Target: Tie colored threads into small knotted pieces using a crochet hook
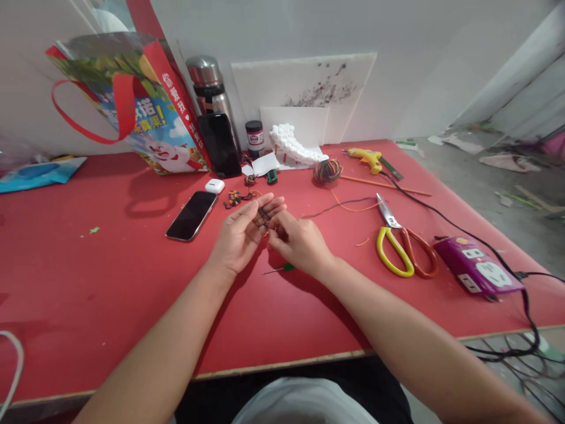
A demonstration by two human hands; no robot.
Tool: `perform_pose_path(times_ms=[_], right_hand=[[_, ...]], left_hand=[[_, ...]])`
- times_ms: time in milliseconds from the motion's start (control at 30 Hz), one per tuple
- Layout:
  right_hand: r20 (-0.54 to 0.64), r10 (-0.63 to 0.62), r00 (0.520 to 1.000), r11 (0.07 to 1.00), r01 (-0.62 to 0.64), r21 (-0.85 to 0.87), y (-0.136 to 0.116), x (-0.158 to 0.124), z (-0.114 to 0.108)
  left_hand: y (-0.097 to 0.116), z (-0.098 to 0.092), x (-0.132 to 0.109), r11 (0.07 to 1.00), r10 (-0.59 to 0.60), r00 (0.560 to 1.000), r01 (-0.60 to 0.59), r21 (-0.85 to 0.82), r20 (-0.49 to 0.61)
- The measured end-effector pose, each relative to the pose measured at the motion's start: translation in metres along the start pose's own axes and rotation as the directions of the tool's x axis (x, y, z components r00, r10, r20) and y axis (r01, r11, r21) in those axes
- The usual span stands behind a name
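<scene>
I've got dark thread point(264, 217) at my 12 o'clock, across left hand point(242, 235), fingers extended; right hand point(298, 238) curled in, pinch hidden, can't tell. Looks mid-work: knotted bundle point(233, 198) at thread's 10 o'clock seems done; yarn ball point(326, 171), its 2 o'clock, has plenty left.

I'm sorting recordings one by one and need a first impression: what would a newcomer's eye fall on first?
Probably the red tabletop, with the left hand and right hand together near its middle, dark cord across the left fingers. Next, perhaps, the large colorful bag with red handles, standing at the back left. On the right, scissors with one yellow and one orange-red handle lie beside a purple box.
</scene>
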State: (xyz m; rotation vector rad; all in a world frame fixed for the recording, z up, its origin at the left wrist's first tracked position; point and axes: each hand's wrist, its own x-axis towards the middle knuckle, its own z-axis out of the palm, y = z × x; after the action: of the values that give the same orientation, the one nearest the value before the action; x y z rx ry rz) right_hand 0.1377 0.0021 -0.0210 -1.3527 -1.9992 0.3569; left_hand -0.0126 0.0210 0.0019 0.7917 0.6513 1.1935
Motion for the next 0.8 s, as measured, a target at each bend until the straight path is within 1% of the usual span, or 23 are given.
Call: perform_pose_path(times_ms=[133, 267, 300, 367, 433, 500, 533, 567, 600, 667, 800], right_hand=[[0.125, -0.084, 0.989, 0.995, 0.089, -0.034, -0.006, -0.003, 0.000], [0.164, -0.115, 0.980, 0.993, 0.118, -0.013, -0.007, -0.003, -0.003], [0.163, -0.118, 0.980, 0.993, 0.117, 0.013, -0.006, -0.003, -0.004], [0.107, -0.102, 0.989, 0.987, 0.088, 0.131, -0.003, -0.002, -0.009], [-0.036, -0.026, 0.999, 0.958, 0.035, 0.286, 0.001, 0.001, -0.013], [-0.206, 0.079, 0.975, 0.926, 0.005, 0.377, 0.004, 0.004, -0.017], [-0.269, 0.115, 0.956, 0.920, 0.000, 0.392, 0.005, 0.006, -0.019], [-0.308, 0.136, 0.941, 0.918, -0.003, 0.397, 0.006, 0.007, -0.020], [-0.324, 0.144, 0.935, 0.917, -0.003, 0.398, 0.005, 0.007, -0.021], [-0.308, 0.134, 0.942, 0.917, 0.000, 0.398, 0.003, 0.007, -0.022], [-0.259, 0.069, 0.963, 0.932, 0.031, 0.362, -0.004, 0.004, -0.021]], left_hand=[[-0.002, 0.000, 0.000, 0.997, -0.055, 0.997, 0.052, -0.064, -0.047], [-0.003, -0.001, 0.001, 0.994, -0.066, 0.996, 0.060, -0.086, -0.066], [-0.003, -0.001, 0.002, 0.995, -0.062, 0.995, 0.057, -0.080, -0.074], [-0.002, -0.002, 0.002, 0.997, -0.044, 0.995, 0.039, -0.060, -0.093], [-0.001, -0.002, 0.002, 0.999, -0.012, 0.995, 0.007, -0.046, -0.102], [0.000, -0.001, 0.001, 0.999, 0.021, 0.996, -0.025, -0.043, -0.087], [0.000, 0.000, 0.000, 0.999, 0.031, 0.997, -0.034, -0.043, -0.068], [0.000, 0.001, -0.001, 0.998, 0.036, 0.998, -0.038, -0.041, -0.045], [0.000, 0.002, -0.002, 0.999, 0.038, 0.999, -0.039, -0.038, -0.021], [0.000, 0.003, -0.003, 0.999, 0.035, 0.999, -0.034, -0.028, 0.013], [0.000, 0.000, -0.002, 1.000, 0.026, 1.000, -0.026, -0.012, 0.004]])
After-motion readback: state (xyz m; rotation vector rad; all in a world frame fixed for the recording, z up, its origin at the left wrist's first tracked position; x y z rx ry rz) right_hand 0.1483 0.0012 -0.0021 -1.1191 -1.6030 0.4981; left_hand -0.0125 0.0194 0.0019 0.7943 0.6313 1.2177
